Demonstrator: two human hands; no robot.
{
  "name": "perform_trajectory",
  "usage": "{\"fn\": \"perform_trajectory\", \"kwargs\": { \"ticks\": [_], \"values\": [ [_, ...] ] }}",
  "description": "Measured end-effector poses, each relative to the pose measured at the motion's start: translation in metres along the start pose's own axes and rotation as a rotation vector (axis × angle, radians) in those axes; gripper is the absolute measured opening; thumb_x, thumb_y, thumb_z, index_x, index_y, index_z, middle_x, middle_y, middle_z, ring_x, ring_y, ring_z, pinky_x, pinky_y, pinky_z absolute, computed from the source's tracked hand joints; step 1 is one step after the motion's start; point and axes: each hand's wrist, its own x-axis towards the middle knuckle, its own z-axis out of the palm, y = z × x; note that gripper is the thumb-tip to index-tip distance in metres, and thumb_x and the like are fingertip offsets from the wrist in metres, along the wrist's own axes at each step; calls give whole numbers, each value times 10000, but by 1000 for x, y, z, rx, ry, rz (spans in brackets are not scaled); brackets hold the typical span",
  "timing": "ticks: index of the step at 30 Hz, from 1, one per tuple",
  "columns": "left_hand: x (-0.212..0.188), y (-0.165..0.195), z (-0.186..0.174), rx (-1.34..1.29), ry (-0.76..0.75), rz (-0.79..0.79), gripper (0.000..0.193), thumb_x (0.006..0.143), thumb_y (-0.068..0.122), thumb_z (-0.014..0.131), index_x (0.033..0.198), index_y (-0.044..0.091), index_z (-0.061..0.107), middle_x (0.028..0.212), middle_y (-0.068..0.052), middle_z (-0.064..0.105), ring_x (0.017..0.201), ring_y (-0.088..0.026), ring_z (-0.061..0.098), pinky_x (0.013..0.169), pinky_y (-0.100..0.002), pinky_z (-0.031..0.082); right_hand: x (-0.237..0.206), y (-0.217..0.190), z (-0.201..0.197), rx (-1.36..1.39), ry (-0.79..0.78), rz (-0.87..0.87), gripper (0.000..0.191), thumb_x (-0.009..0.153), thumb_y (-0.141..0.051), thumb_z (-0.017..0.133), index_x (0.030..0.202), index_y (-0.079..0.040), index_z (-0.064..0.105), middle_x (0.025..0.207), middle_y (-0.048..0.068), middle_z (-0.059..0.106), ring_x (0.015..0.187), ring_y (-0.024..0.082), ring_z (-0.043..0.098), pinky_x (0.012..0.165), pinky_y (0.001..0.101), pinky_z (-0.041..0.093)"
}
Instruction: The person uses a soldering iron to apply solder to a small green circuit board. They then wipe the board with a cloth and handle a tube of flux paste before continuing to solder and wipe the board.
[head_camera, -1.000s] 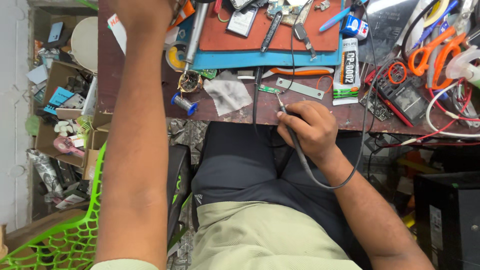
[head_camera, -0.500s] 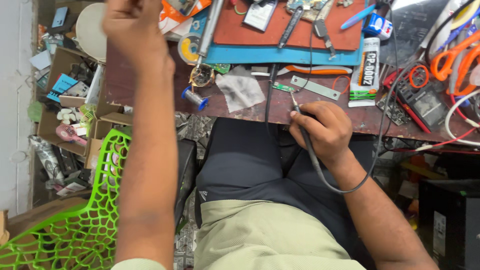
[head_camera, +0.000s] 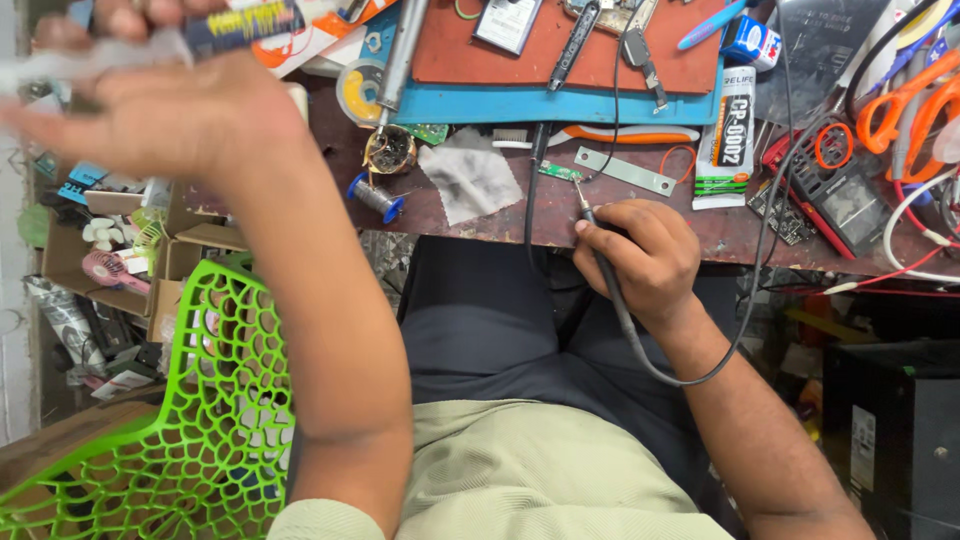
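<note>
Down at the bottom of the frame, the person's lap and a pale green shirt, with a green lattice chair (head_camera: 215, 400) at lower left. Coming up to mid-frame right, the right hand (head_camera: 640, 255) is wrapped closed around a soldering iron (head_camera: 598, 250), pen-style, its black cable (head_camera: 690, 375) looping off below the wrist. The tip points up-left toward a small green circuit board (head_camera: 560, 172) lying near the front edge of the brown tabletop (head_camera: 730, 235), just beside a grey cloth (head_camera: 470, 180) and a metal strip (head_camera: 625, 172). Tip and board look close, but I cannot tell if they touch. Further left, a solder spool (head_camera: 375, 197) and a brass tip cleaner (head_camera: 390, 150). Up at the upper left, the left hand (head_camera: 150, 110) is raised and blurred; fingers look partly curled, something pale and a dark tube near them, but whether it grips either I cannot tell. Judging it, good work here wants the right wrist braced on the tabletop edge, the little board steadied, and brief touches. At the top, a red mat (head_camera: 560, 50) on a blue one holds tools.
</note>
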Motion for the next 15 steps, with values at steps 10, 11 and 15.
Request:
{"fn": "perform_trajectory", "kwargs": {
  "ticks": [10,11,15],
  "values": [
    [-141,-3,64,-24,-70,-409,647,1043,632,318,735,72,418,658,-88,411,527,-199,391,529,-340,342,-1,5,6,-14,-19,7,204,764,15,858,918,-45,739,956,106,688,881,297,714,765,389,579],
    [-148,-9,64,-15,-55,-420,625,1054,600,320,750,67,434,662,-89,419,518,-195,389,518,-334,342,-1,5,7,-18,-24,8,207,761,12,858,923,-44,742,957,108,688,880,299,713,762,389,579],
    [-157,-26,51,6,-96,-474,543,1068,513,367,818,43,472,683,-107,432,524,-194,366,531,-339,339,0,8,8,-19,-38,17,214,772,14,867,939,-42,745,954,119,690,879,300,715,745,383,572]
  ]
}}
